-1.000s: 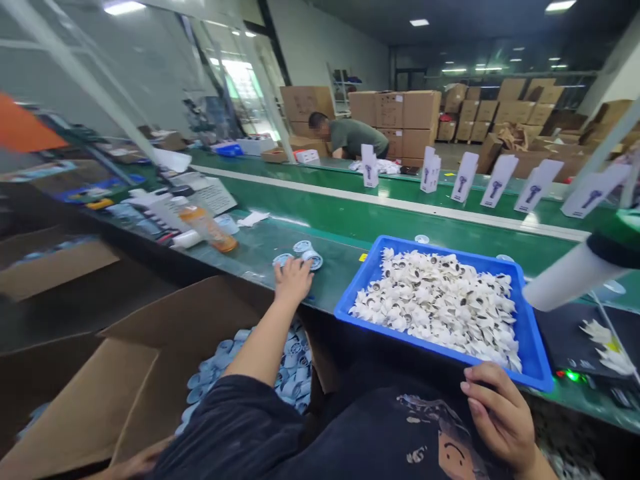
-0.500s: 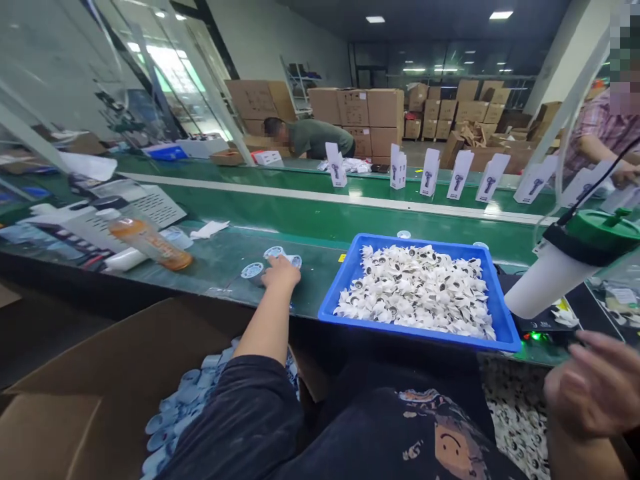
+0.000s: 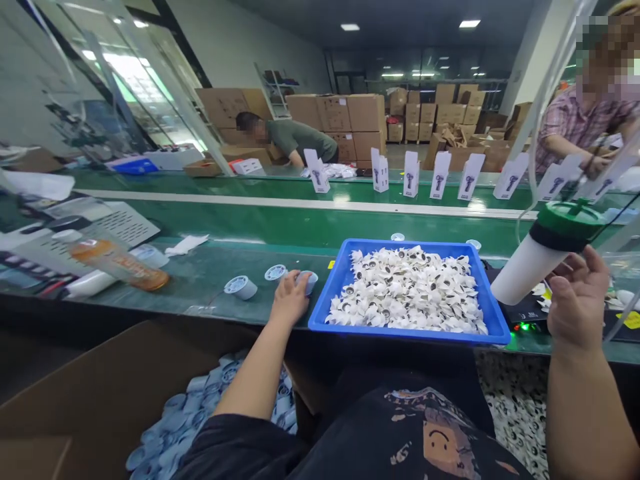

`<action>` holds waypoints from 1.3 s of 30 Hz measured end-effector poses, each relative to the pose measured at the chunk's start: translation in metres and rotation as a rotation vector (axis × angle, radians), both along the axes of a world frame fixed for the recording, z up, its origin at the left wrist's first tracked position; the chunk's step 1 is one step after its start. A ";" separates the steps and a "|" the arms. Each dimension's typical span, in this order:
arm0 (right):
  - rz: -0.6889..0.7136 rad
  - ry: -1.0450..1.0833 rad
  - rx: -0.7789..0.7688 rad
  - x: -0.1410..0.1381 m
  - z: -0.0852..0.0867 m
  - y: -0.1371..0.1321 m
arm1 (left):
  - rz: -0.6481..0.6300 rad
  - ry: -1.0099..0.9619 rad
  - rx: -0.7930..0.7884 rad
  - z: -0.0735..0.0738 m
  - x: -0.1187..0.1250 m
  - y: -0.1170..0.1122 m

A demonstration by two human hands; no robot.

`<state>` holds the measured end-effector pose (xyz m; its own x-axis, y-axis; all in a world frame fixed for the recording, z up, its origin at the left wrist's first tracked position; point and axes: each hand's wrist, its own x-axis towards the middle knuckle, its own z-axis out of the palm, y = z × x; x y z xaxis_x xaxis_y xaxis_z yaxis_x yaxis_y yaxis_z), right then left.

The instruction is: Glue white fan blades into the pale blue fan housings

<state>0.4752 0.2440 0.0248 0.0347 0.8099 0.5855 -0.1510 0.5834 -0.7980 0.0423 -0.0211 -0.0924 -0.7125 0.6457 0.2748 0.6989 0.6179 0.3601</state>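
My left hand [image 3: 290, 298] is closed around a light blue plastic cup-shaped part [image 3: 310, 283] on the green bench, just left of the blue tray. Two similar cups stand to its left, the nearer one [image 3: 276, 273] upright and the other [image 3: 241, 287] tilted with its slotted end showing. My right hand [image 3: 579, 297] is raised beside a white cylinder with a green cap [image 3: 531, 263], fingers loosely curled and apart. Part of its fingertips is hidden by the cylinder, and I see nothing held there. Small white petal-shaped parts fill the blue tray [image 3: 410, 331].
An orange drink bottle [image 3: 120, 263] lies at left. Below the bench a carton [image 3: 100, 373] contains many light blue cups [image 3: 185, 413]. Upright white boxes [image 3: 411, 175] line the belt beyond. A black device [image 3: 527, 313] with lit lamps sits right of the tray. Two people work across the belt.
My left hand has moved right with a cup, away from the other two. My right hand has risen from the lower right to beside the white cylinder. The view has shifted slightly.
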 end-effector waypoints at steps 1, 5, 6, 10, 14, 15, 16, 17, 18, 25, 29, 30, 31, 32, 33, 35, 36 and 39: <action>0.030 0.000 -0.012 -0.002 0.001 -0.001 | -0.016 -0.027 0.023 -0.004 0.000 -0.004; 0.207 -0.038 -0.088 -0.015 0.007 -0.005 | -0.034 -0.148 0.152 -0.016 -0.005 -0.016; 0.220 -0.052 -0.081 -0.019 0.009 -0.006 | -0.020 -0.175 0.191 -0.018 -0.006 -0.016; 0.172 -0.015 0.059 -0.035 0.014 -0.007 | 0.040 -0.254 0.329 -0.022 -0.011 -0.011; 0.218 0.048 0.015 -0.044 0.021 -0.008 | 0.084 -0.258 0.493 -0.015 -0.005 -0.006; 0.210 0.060 -0.018 -0.045 0.022 -0.008 | 0.097 -0.240 0.536 -0.010 0.000 -0.006; 0.200 0.069 -0.045 -0.046 0.024 -0.009 | 0.097 -0.217 0.593 -0.004 0.008 -0.005; 0.193 0.069 -0.068 -0.047 0.025 -0.010 | 0.067 -0.199 0.654 0.002 0.018 -0.005; 0.203 0.053 -0.091 -0.048 0.027 -0.012 | 0.003 -0.192 0.713 0.009 0.031 -0.004; 0.752 0.036 -0.336 -0.070 0.062 -0.061 | -0.767 -0.308 0.587 0.060 0.155 0.021; 0.920 0.083 -0.327 -0.096 0.082 -0.096 | -1.034 -0.279 0.451 0.085 0.194 0.039; 0.894 0.067 -0.306 -0.100 0.083 -0.102 | -1.050 -0.267 0.449 0.091 0.199 0.042; 0.848 0.044 -0.286 -0.103 0.083 -0.107 | -1.052 -0.255 0.454 0.095 0.202 0.044; 0.796 0.015 -0.270 -0.105 0.082 -0.110 | -1.051 -0.245 0.459 0.099 0.205 0.045; 0.748 -0.014 -0.260 -0.106 0.080 -0.112 | -1.048 -0.237 0.462 0.102 0.206 0.046; 0.675 -0.063 -0.251 -0.104 0.077 -0.113 | -1.049 -0.230 0.463 0.105 0.209 0.047; 0.658 -0.081 -0.243 -0.103 0.076 -0.113 | -1.055 -0.231 0.466 0.106 0.210 0.047; 0.663 -0.115 -0.226 -0.098 0.077 -0.112 | -1.073 -0.245 0.468 0.105 0.212 0.049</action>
<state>0.3768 0.1321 0.1019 -0.5592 0.7413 0.3711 -0.3247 0.2160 -0.9208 0.2546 0.0276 0.0126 0.0622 0.8165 0.5740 0.6594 -0.4653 0.5905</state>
